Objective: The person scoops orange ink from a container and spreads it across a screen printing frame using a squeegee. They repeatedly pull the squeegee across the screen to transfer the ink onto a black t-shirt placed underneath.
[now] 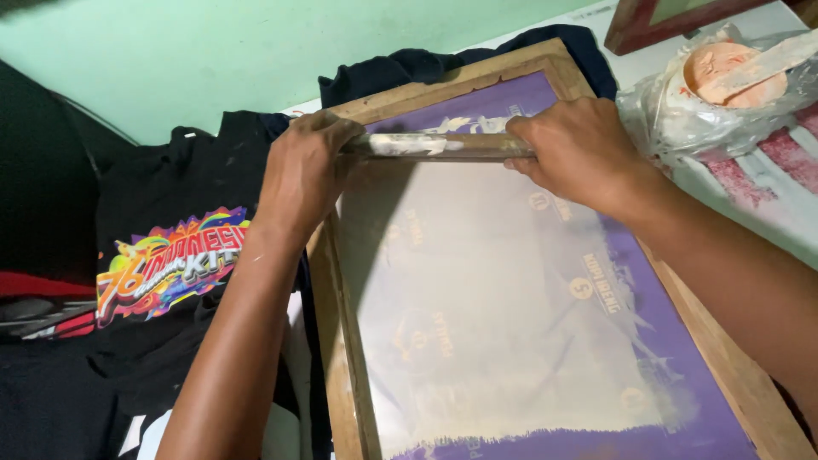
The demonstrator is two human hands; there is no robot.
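I grip a squeegee (439, 146) at both ends, high in the middle of the frame. My left hand (302, 170) wraps tight around its left end, my right hand (579, 149) closes over its right end, and the white-smeared wooden bar shows between my fists. Its long axis runs left to right across the frame, almost level, crosswise to the wooden screen frame (341, 341) it sits in. The blade rests at the far end of the purple mesh (673, 358), so nearly all of the screen lies below my grip in the picture, toward the bottom edge. A broad pale film of ink (486, 324) covers the mesh from just under the bar down to a ragged edge near the bottom. Both hands are equally near the tool; neither leads.

Under the screen's top edge a dark garment (409, 68) pokes out. At left lies a black shirt (145, 187) with a bright multicoloured printed design (170, 260) across its chest. In the upper right corner a round tub of peach-coloured paste (720, 77) sits wrapped in clear crumpled plastic, a flat pale stick (767, 60) lying across it. Beneath it is paper (767, 175) with reddish blotches, and a dark red frame corner (648, 25) shows at the top edge.
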